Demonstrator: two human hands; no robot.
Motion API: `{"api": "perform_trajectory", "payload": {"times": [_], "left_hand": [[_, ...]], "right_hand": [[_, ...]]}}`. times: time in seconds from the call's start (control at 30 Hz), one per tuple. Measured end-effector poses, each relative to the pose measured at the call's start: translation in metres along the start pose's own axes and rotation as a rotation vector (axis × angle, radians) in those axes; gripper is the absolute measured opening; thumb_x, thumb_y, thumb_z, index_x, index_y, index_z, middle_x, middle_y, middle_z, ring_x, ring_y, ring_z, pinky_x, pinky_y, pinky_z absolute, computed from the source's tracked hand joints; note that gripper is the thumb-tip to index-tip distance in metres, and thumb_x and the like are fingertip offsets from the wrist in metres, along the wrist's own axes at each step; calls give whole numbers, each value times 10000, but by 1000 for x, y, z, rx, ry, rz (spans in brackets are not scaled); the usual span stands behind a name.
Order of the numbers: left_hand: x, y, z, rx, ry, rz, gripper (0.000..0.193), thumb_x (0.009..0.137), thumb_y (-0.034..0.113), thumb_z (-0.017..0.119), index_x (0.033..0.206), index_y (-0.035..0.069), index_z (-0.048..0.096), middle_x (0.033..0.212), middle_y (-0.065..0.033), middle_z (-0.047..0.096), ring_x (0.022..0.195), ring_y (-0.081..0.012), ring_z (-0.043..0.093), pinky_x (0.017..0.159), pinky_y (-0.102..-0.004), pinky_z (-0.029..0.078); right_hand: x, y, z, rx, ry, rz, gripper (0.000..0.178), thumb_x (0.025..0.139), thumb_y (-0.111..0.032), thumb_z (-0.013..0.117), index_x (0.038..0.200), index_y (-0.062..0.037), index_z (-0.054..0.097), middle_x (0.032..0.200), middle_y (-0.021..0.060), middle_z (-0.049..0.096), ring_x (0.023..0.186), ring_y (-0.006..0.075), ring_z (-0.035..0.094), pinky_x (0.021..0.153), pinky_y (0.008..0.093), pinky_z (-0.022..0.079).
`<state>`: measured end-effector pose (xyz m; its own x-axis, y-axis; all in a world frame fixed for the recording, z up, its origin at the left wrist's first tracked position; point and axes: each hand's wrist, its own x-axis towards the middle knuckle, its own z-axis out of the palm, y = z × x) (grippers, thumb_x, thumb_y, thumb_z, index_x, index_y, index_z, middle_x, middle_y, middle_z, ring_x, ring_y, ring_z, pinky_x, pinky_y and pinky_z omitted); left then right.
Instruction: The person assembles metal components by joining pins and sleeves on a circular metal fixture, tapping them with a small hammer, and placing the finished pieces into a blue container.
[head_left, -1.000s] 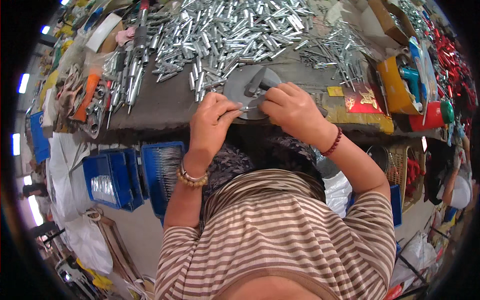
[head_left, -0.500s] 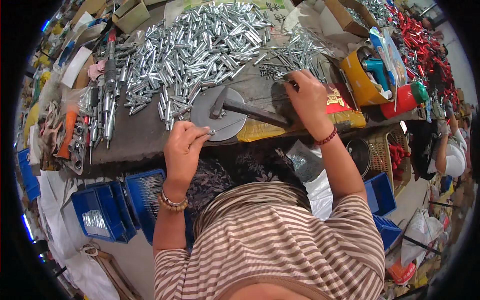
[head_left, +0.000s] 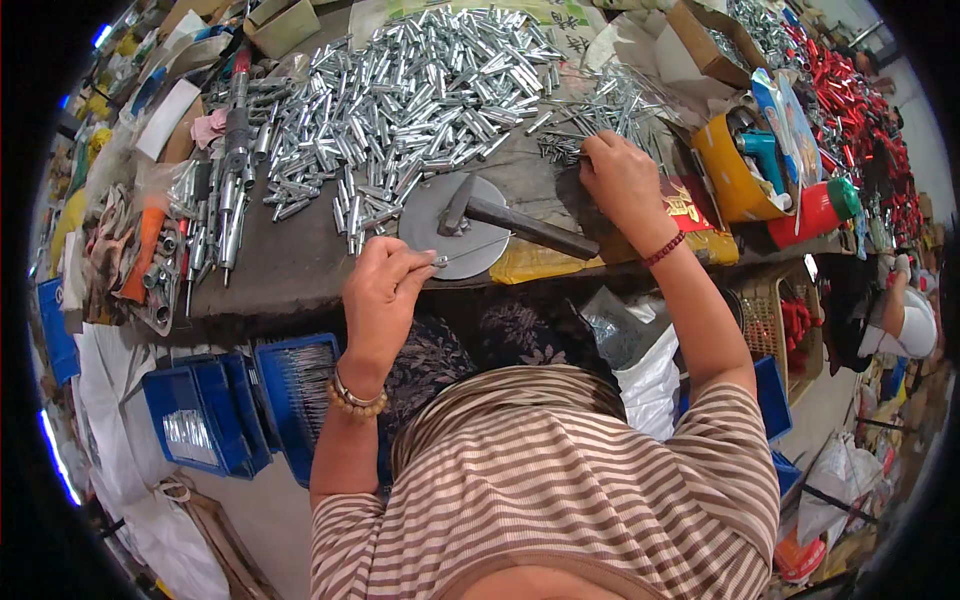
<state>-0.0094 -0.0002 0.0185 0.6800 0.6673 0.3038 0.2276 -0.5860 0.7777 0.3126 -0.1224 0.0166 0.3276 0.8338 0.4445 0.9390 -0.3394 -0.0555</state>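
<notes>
My left hand [head_left: 382, 290] is at the table's near edge, thumb and fingers pinched on a thin metal rod [head_left: 478, 247] with a small shiny end piece. The rod slants over a round grey metal disc [head_left: 480, 264]. On that disc rests the head of a hammer [head_left: 530, 229], its handle pointing right. Farther right, my right hand [head_left: 628, 185] has its fingers curled together at the edge of a heap of thin metal pins [head_left: 610, 115]. Whatever is between those fingertips is hidden. Beyond the disc spreads a large heap of shiny metal tubes [head_left: 420, 95].
Hand tools [head_left: 232, 190] and an orange-handled tool [head_left: 147, 250] crowd the left end. A yellow container [head_left: 722, 165], a red bottle with green cap [head_left: 800, 222] and a cardboard box [head_left: 705, 45] stand right. Blue bins [head_left: 195, 415] sit below the table. Another person [head_left: 905, 320] works far right.
The whole view has shifted, so things appear slightly farther right. My right fingers have drawn closer together at the pins. My left hand keeps its pinch on the rod.
</notes>
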Motion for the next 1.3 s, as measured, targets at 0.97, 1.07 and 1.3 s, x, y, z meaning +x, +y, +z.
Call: {"api": "perform_trajectory", "payload": {"times": [0.97, 1.07, 1.3], "left_hand": [[-1, -8, -2, 109, 42, 89, 102, 829, 93, 779, 918, 85, 729, 915, -61, 628, 867, -295, 648, 765, -429, 522], [-1, -7, -3, 123, 47, 115, 116, 840, 52, 777, 949, 49, 736, 921, -80, 631, 811, -272, 651, 718, -378, 517], [0, -8, -1, 103, 49, 114, 122, 838, 55, 779, 955, 52, 744, 923, -78, 636, 818, -271, 652, 729, -380, 520]], "right_hand": [[-30, -150, -2, 729, 90, -172, 223, 751, -48, 799, 940, -51, 681, 1056, 79, 667, 1001, 301, 620, 884, 415, 436], [-30, -152, -1, 729, 95, -172, 219, 755, -48, 797, 940, -50, 679, 1051, 81, 663, 993, 303, 618, 875, 420, 440], [-31, -146, -14, 546, 20, -306, 229, 782, -84, 780, 995, -58, 702, 1066, 90, 664, 1006, 313, 618, 891, 446, 456]]}}
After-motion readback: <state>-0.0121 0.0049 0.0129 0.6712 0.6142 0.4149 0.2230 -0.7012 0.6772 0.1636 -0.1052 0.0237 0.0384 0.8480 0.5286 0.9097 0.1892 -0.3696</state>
